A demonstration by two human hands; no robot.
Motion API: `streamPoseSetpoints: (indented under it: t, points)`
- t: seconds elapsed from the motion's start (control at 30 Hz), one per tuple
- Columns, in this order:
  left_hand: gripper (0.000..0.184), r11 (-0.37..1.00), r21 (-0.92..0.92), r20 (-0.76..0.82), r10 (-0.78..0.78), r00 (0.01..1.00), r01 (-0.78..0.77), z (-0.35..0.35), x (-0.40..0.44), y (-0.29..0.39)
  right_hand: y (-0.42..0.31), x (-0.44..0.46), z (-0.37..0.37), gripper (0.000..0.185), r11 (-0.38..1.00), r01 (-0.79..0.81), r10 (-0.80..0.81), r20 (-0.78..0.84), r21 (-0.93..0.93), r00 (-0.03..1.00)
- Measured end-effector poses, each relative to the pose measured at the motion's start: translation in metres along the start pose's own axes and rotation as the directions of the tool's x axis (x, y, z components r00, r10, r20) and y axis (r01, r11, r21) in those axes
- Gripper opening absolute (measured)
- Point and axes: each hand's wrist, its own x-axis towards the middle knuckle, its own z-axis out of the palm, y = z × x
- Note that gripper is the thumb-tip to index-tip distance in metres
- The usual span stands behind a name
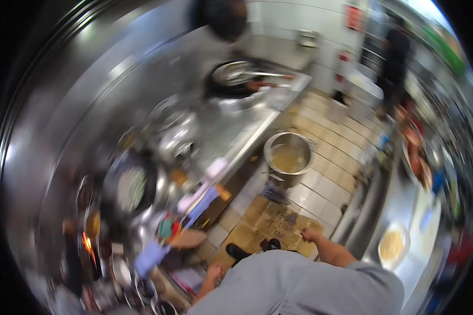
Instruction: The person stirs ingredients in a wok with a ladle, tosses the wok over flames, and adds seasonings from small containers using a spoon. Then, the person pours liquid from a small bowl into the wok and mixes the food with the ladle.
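Note:
My left hand (214, 272) hangs low beside my body, near the front of the stove counter; blur hides how its fingers lie. On the other side, my right hand (311, 232) is held out above the floor with its fingers curled in, and nothing shows in it. Flattened cardboard (255, 212) lies under my feet. Ahead on the floor stands a large metal pot (268, 164) holding yellowish liquid. To the left, a dark wok (110, 181) contains pale green and white food.
Another wok (213, 89) with ladles sits farther along the steel counter (247, 131). Flames (88, 242) burn at lower left. Purple cloths (151, 255) hang at the stove edge. A bowl of pale food (392, 245) stands on the right counter. A person (396, 58) stands at the back.

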Motion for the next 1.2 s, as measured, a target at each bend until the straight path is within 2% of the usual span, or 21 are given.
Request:
streamPoseSetpoints:
  t: [0.03, 0.07, 0.1, 0.17, 0.2, 0.27, 0.37, 0.43, 0.5, 0.53, 0.6, 0.7, 0.77, 0.83, 0.9, 0.97, 1.03, 1.07, 1.13, 1.17, 1.2]
  points:
    - [0.027, 0.985, -0.051, 0.01, -0.164, 0.986, 0.165, 0.005, -0.001, 0.003, 0.003, -0.004, 0.0, 0.033, 1.0, -0.016, 0.016, 0.025, -0.005, 1.0]
    - [0.028, 0.992, 0.095, 0.06, -0.089, 0.994, 0.083, 0.013, 0.022, -0.033, 0.008, -0.009, 0.004, 0.033, 0.997, -0.01, 0.007, 0.036, 0.078, 0.999]
    - [0.029, 0.949, 0.313, 0.045, -0.034, 0.998, 0.019, 0.011, 0.008, -0.01, 0.015, -0.011, 0.005, 0.033, 0.986, -0.014, 0.007, 0.043, 0.168, 0.999]
    - [0.029, 0.967, 0.232, -0.015, -0.106, 0.994, 0.107, 0.025, 0.014, 0.007, 0.025, -0.014, -0.003, 0.028, 0.959, 0.255, -0.239, 0.128, -0.126, 0.963]
    - [0.027, 0.978, 0.174, -0.046, -0.108, 0.993, 0.115, 0.025, 0.014, 0.018, 0.014, -0.02, -0.009, 0.028, 0.944, 0.282, -0.257, 0.158, -0.169, 0.954]
    - [0.025, 0.989, 0.062, -0.086, -0.13, 0.988, 0.136, 0.03, 0.012, 0.038, -0.016, -0.053, -0.013, 0.026, 0.994, 0.113, -0.112, 0.105, -0.005, 0.988]
    - [0.02, 0.99, -0.021, -0.103, -0.141, 0.985, 0.14, 0.035, 0.002, 0.058, -0.012, -0.029, -0.014, 0.026, 0.983, 0.164, -0.147, 0.178, -0.085, 0.973]
    - [0.019, 0.989, -0.028, -0.1, -0.148, 0.984, 0.146, 0.04, 0.003, 0.056, -0.011, -0.012, -0.015, 0.026, 0.975, 0.186, -0.167, 0.147, -0.126, 0.975]
    - [0.019, 0.995, -0.025, -0.103, -0.097, 0.99, 0.095, 0.05, 0.005, 0.042, -0.02, 0.0, -0.019, 0.027, 0.981, -0.073, 0.053, 0.114, 0.179, 0.992]
    - [0.019, 0.995, -0.032, -0.103, -0.096, 0.99, 0.094, 0.052, 0.002, 0.04, -0.03, 0.0, -0.023, 0.027, 0.983, -0.082, 0.065, 0.105, 0.167, 0.992]
    - [0.022, 0.986, 0.08, -0.128, -0.132, 0.983, 0.143, 0.053, -0.004, 0.034, -0.045, -0.004, -0.029, 0.028, 0.984, -0.056, 0.04, 0.098, 0.167, 0.994]
    - [0.024, 0.974, 0.137, -0.118, -0.166, 0.979, 0.181, 0.052, -0.003, 0.014, -0.062, 0.0, -0.029, 0.029, 0.991, -0.022, 0.008, 0.106, 0.129, 0.994]
    - [0.024, 0.969, 0.126, -0.075, -0.206, 0.976, 0.215, 0.046, -0.003, 0.009, -0.064, 0.003, -0.027, 0.029, 0.997, -0.028, 0.019, 0.116, 0.076, 0.993]
    - [0.025, 0.961, 0.111, -0.035, -0.251, 0.967, 0.253, 0.048, -0.004, 0.001, -0.066, 0.005, -0.022, 0.028, 0.991, -0.065, 0.046, 0.161, 0.114, 0.986]
    - [0.026, 0.974, 0.053, -0.134, -0.213, 0.968, 0.221, 0.047, -0.002, -0.007, -0.073, 0.003, -0.015, 0.028, 0.997, -0.07, 0.062, 0.171, 0.039, 0.983]
    - [0.027, 0.986, -0.001, -0.146, -0.167, 0.975, 0.168, 0.045, 0.001, -0.02, -0.085, 0.002, -0.009, 0.027, 0.997, -0.074, 0.079, 0.176, -0.029, 0.981]
    - [0.028, 0.993, -0.047, -0.153, -0.116, 0.981, 0.11, 0.044, 0.004, -0.033, -0.083, 0.011, -0.004, 0.028, 0.9, 0.34, -0.241, 0.338, -0.273, 0.91]
    - [0.029, 0.989, -0.046, -0.14, -0.145, 0.979, 0.139, 0.043, 0.006, -0.04, -0.091, 0.013, 0.0, 0.028, 0.899, 0.341, -0.242, 0.337, -0.274, 0.91]
    - [0.031, 0.985, -0.044, -0.129, -0.171, 0.977, 0.166, 0.033, 0.009, -0.048, -0.116, 0.009, 0.01, 0.027, 0.918, 0.217, -0.128, 0.27, -0.332, 0.954]
    - [0.033, 0.97, -0.043, -0.105, -0.243, 0.964, 0.24, 0.028, 0.009, -0.052, -0.129, 0.012, 0.015, 0.027, 0.918, 0.216, -0.128, 0.269, -0.332, 0.955]
    - [0.034, 0.95, -0.039, -0.079, -0.313, 0.946, 0.311, 0.023, 0.007, -0.054, -0.13, 0.036, 0.019, 0.027, 0.961, 0.155, -0.074, 0.33, -0.227, 0.941]
